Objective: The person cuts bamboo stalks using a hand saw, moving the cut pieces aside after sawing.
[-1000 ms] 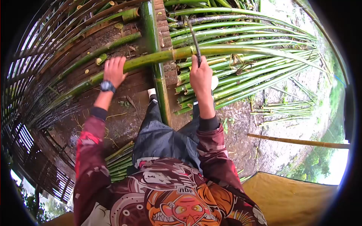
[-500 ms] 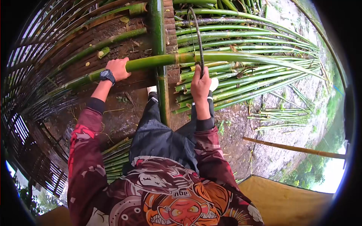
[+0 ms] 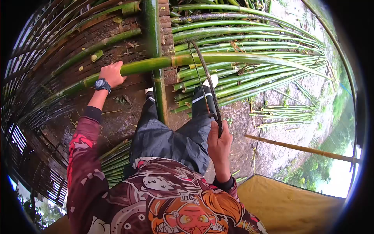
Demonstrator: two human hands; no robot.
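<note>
A long green bamboo pole (image 3: 156, 64) runs across in front of me, resting over an upright-running bamboo crosspiece (image 3: 152, 35). My left hand (image 3: 112, 75), with a watch on the wrist, is wrapped round the pole left of the crosspiece. In my right hand (image 3: 219, 143) is the handle of a bow saw (image 3: 205, 70), a curved dark frame with a thin blade. The saw's blade lies across the pole just right of a pale joint. Whether it has cut in, I cannot tell.
Many cut bamboo poles (image 3: 249, 35) lie in a pile on the right, with a smaller bundle (image 3: 288, 115) nearer. A slatted bamboo platform (image 3: 113, 50) is at left. A thin pole (image 3: 300, 147) and a tan tarp (image 3: 288, 204) stand at lower right. The ground is wet mud.
My right hand has drawn the saw back towards my body, so its far end now sits closer to the pole. My left hand keeps its hold; the whole view has shifted slightly.
</note>
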